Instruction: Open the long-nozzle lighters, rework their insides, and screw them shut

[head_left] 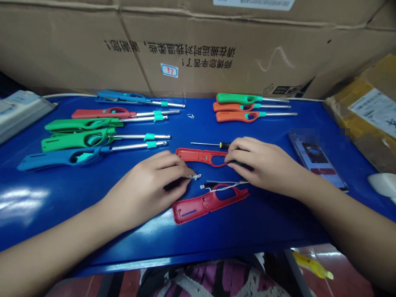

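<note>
Within left hand (154, 179), 1 small metallic part (196, 176)

L hand (151, 181): fingers (183, 170) pinch sm. metal pc (195, 176) | R hand (262, 159) at org. half-shell (192, 155) R end, nr screwdriver (220, 144) | red half-shell (199, 202) nearer worktop (262, 222) front edge

Pinched in the left hand (154, 181), small metal part (195, 177), end exposed. Just by the right hand (260, 159), orange shell (192, 155), hollow side up; on both grips' near side, red shell (191, 208), likewise.
</note>
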A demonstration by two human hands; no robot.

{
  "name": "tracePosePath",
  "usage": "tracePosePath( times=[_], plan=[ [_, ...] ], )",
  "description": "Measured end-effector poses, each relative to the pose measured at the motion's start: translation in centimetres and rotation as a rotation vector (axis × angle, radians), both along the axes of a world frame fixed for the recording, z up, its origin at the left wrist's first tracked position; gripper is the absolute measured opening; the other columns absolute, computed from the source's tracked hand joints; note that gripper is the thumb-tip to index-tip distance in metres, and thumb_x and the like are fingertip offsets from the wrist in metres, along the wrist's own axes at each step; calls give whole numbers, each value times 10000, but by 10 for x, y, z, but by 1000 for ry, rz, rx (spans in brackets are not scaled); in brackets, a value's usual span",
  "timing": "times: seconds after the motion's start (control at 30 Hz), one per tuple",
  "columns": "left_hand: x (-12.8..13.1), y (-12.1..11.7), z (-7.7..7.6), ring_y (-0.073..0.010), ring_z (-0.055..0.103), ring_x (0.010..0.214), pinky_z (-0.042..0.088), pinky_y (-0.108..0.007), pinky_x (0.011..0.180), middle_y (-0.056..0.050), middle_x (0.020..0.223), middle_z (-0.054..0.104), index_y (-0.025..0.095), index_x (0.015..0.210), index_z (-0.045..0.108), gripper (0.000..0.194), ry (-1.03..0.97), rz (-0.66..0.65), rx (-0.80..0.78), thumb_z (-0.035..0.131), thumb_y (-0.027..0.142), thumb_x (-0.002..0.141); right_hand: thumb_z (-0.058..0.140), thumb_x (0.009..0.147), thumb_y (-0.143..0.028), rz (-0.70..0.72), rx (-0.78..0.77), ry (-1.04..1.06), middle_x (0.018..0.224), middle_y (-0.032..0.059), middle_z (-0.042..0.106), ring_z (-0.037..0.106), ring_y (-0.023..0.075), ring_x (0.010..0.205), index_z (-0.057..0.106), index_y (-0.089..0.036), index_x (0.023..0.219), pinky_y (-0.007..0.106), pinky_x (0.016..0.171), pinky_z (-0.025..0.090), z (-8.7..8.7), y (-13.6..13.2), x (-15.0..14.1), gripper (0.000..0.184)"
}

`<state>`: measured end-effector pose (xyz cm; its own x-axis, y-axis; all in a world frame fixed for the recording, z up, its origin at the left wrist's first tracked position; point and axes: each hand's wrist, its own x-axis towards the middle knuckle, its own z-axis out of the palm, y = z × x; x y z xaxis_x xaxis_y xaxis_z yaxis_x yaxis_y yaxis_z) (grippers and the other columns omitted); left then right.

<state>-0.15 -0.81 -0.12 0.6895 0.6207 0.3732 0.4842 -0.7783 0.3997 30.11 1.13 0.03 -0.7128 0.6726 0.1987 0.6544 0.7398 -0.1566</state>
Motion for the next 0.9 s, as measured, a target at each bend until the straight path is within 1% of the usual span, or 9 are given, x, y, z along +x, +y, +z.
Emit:
tracePosePath(
  times=[0.1, 0.23, 0.4, 0.53, 0.73, 0.9],
  plan=[
    [0, 0, 1, -193, 701, 954, 591, -317, 847, -65, 1026, 743, 152, 1081, 770, 169, 17, 7, -8, 624, 133, 998, 559, 1043, -206, -1, 1, 0, 1104, 80, 694, 672, 237, 1032, 709, -197, 1056, 357, 794, 525, 0, -1, 0, 151],
    [1, -1, 3, -197, 703, 954, 589, -316, 838, -66, 1027, 735, 151, 1077, 764, 171, 39, 13, -1, 604, 164, 1019, 563, 1044, -211, -3, 4, -1, 1110, 74, 691, 672, 236, 1031, 710, -199, 1055, 355, 785, 520, 0, -1, 0, 149],
    [3, -2, 2, -159, 712, 935, 570, -257, 823, -52, 1031, 715, 149, 1046, 750, 138, 30, 29, -23, 617, 163, 1014, 566, 1042, -211, 0, 5, -1, 1104, 74, 693, 675, 241, 1030, 714, -194, 1049, 356, 789, 517, -1, 0, 0, 149],
    [2, -5, 1, -139, 706, 925, 559, -230, 811, -38, 1032, 697, 146, 1107, 729, 140, 28, 36, -59, 639, 164, 1001, 560, 1044, -210, -3, 7, -2, 1108, 73, 695, 676, 239, 1031, 717, -194, 1058, 353, 790, 514, -1, 0, 0, 158],
    [1, -5, 2, -144, 701, 924, 560, -252, 813, -36, 1046, 694, 160, 1112, 725, 136, 39, 28, -60, 625, 176, 1021, 588, 1028, -205, -18, 9, -8, 1103, 70, 698, 674, 236, 1021, 718, -189, 1049, 351, 784, 511, -1, -1, 0, 133],
    [2, -1, -3, -161, 703, 900, 568, -279, 799, -39, 1007, 700, 158, 1082, 727, 120, 39, 48, -38, 630, 212, 1036, 594, 1026, -202, -37, 1, 4, 1074, 63, 706, 677, 225, 988, 721, -193, 1047, 343, 776, 511, -2, 0, -2, 129]
  ],
)
